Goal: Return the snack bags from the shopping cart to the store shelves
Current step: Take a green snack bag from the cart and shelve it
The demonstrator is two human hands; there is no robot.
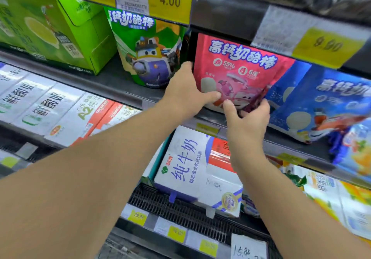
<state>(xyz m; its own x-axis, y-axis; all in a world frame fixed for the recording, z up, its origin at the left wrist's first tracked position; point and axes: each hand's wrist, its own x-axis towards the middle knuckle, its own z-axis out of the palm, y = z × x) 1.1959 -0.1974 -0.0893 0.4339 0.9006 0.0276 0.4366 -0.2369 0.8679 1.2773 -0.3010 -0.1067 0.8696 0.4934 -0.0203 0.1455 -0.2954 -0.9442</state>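
Grip first: your left hand [185,90] and right hand [248,116] both clasp the pink foil snack bag [241,72], standing upright on the dark store shelf [124,86], between a green cartoon-printed snack bag [144,54] and a blue snack bag [321,106].

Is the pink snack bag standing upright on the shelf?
Roughly upright, leaning slightly: the pink snack bag stands between the left hand and right hand.
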